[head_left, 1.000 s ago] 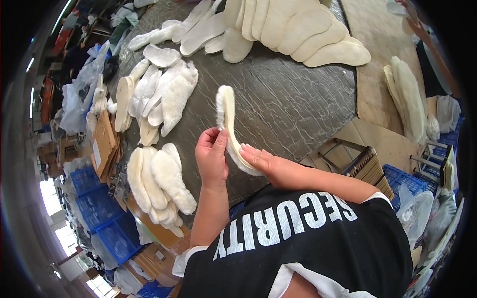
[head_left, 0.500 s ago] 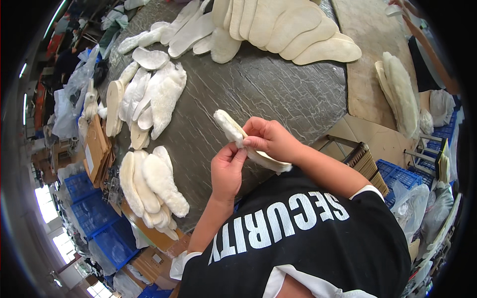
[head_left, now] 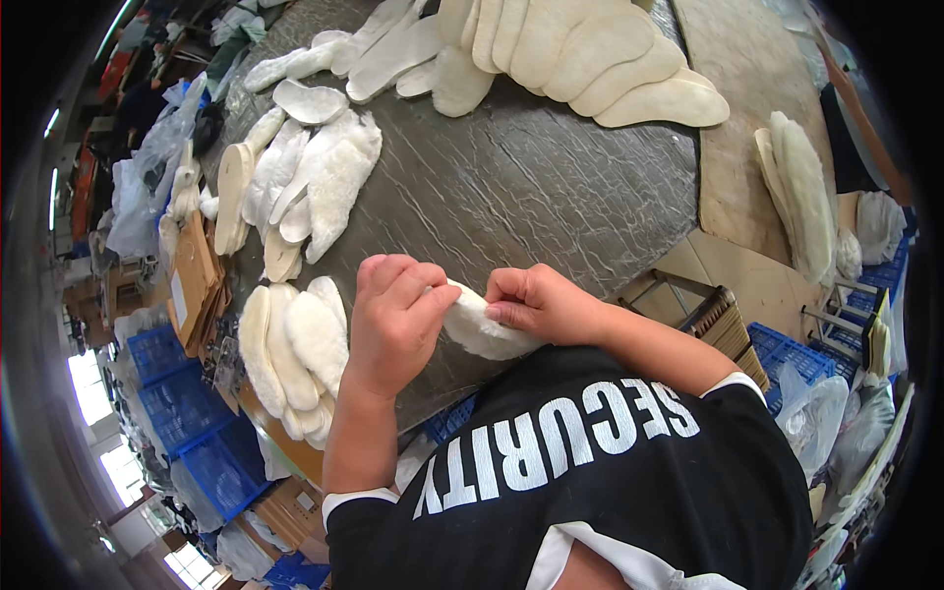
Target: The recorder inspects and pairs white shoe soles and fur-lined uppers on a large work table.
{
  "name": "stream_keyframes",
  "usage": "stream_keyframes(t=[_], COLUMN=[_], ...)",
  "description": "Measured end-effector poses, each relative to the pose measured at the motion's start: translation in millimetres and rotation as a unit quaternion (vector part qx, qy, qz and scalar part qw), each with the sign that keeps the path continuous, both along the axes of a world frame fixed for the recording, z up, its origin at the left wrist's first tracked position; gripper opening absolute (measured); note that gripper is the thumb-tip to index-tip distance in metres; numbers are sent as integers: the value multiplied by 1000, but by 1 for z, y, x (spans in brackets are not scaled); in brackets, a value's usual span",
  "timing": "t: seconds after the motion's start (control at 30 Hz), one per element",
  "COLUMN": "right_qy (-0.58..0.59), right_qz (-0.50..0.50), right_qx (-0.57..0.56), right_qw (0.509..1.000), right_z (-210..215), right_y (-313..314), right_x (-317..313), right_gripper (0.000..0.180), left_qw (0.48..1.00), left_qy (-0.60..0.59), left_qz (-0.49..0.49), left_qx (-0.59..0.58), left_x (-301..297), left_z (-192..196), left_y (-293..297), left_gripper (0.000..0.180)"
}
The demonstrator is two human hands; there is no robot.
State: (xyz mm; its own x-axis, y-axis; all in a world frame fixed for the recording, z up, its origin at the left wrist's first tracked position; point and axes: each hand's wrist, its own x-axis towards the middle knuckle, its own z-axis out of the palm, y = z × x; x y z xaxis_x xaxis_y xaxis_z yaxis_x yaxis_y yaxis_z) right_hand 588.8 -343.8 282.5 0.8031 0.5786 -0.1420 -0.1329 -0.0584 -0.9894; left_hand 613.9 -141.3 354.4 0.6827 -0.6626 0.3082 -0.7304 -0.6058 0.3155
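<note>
A white fluffy insole (head_left: 484, 335) is held between my two hands, close to the front of my shirt. My left hand (head_left: 396, 320) is closed on its left end, fingers curled over and covering that tip. Thumb and fingertips of my right hand (head_left: 534, 304) pinch its upper edge. The fleece side faces up toward me. To the left of my left hand lies a pile of fleece insoles (head_left: 288, 356). Beyond it is a looser heap of fleece insoles (head_left: 334, 182).
The dark wrinkled table covering (head_left: 521, 187) spreads ahead. A fanned row of cream insoles (head_left: 590, 54) lies at the far side. More insoles (head_left: 798, 192) rest on a board at right. Blue crates (head_left: 197, 423) stand at left, and a brown slatted rack (head_left: 723, 329) is by my right arm.
My left hand has moved up and left to the insole's end. The insole has turned from edge-on to show its fleece. My right hand has shifted slightly down and right, still pinching.
</note>
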Motion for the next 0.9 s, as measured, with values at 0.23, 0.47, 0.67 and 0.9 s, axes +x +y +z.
stream_keyframes(t=[0.23,0.47,0.67,0.9], right_qy=[189,79,100,78], right_qz=[31,57,-69,25], right_qx=[124,67,-19,-36], right_qw=[974,993,992,996], right_z=[2,11,-10,-14], right_y=[3,8,28,29], right_x=[10,20,12,11], right_gripper=[21,21,22,17], left_qw=[992,984,991,984], left_qy=[-93,-133,-41,11], left_qz=[-83,-111,-125,-170], left_qx=[-27,-25,13,53], left_x=[-12,-19,-21,-38], left_z=[-11,-14,-16,-12], left_y=[-1,3,4,8], left_gripper=[18,14,8,12])
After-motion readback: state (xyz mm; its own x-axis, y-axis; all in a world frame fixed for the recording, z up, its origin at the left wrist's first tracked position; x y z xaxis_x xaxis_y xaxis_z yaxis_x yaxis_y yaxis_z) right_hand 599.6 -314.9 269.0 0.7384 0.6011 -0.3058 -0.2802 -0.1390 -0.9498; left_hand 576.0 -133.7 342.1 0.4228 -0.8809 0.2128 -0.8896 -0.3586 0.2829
